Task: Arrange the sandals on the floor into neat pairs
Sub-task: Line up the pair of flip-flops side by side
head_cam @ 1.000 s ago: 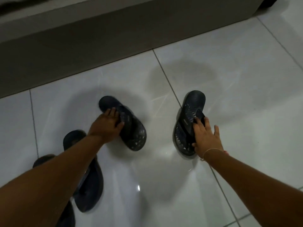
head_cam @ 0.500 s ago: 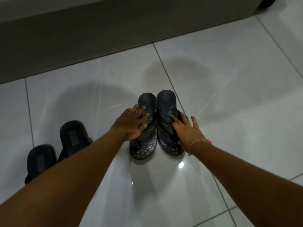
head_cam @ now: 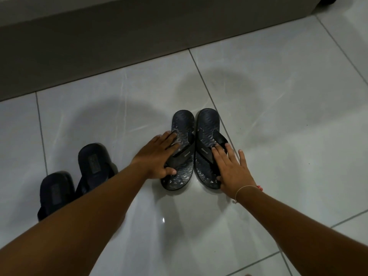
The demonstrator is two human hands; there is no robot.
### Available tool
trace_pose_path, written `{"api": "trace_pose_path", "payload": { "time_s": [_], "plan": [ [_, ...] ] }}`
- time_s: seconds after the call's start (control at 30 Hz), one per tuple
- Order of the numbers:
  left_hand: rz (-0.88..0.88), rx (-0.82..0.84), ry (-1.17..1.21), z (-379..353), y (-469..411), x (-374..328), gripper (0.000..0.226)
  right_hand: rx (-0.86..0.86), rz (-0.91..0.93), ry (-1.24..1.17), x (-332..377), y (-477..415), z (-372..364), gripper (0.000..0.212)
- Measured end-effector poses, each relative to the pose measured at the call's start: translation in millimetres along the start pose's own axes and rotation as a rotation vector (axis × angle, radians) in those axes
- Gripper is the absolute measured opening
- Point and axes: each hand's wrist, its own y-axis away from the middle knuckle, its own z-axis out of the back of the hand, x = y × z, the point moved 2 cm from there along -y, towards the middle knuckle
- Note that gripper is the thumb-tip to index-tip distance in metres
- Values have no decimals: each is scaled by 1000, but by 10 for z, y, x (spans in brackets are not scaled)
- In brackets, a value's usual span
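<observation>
Two dark flip-flops with a wavy pattern lie side by side, toes pointing away from me, on the white tiled floor. My left hand [head_cam: 157, 154] lies over the left flip-flop [head_cam: 183, 120], fingers across its strap and thumb curled against the strap's near side. My right hand [head_cam: 233, 172] presses on the right flip-flop [head_cam: 208, 124], fingers spread over its strap and thumb at the sole's edge. The two soles almost touch. Further left, two plain dark slide sandals [head_cam: 91, 160] [head_cam: 54, 190] lie next to each other, their heels hidden under my left forearm.
A dark grey wall base [head_cam: 99, 46] runs along the far edge of the floor. Glossy white tiles [head_cam: 278, 116] with thin grout lines stretch to the right and towards me. A thin bracelet sits on my right wrist.
A second ago the two flip-flops lay apart and angled; both hands have slid them together into a parallel pair. Since half a second ago the hands have barely shifted.
</observation>
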Motion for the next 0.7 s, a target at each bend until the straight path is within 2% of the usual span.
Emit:
{"api": "trace_pose_path", "payload": {
  "time_s": [0.1, 0.3, 0.43, 0.57, 0.7],
  "plan": [
    [-8, -8, -99, 56, -100, 91, 102, 21, -17, 2, -40, -12, -32, 106],
    [167, -37, 12, 214, -317, 375, 103, 53, -40, -45, -222, 8, -40, 109],
    [150, -36, 85, 345, -533, 391, 100, 73, -34, -86, -219, 43, -88, 107],
    [155, -68, 35, 446, -566, 83, 102, 77, -13, -97, -224, 75, 12, 103],
    [82, -214, 95, 282, -309, -567, 82, -121, -83, -235, -356, 69, 265, 84]
  ]
}}
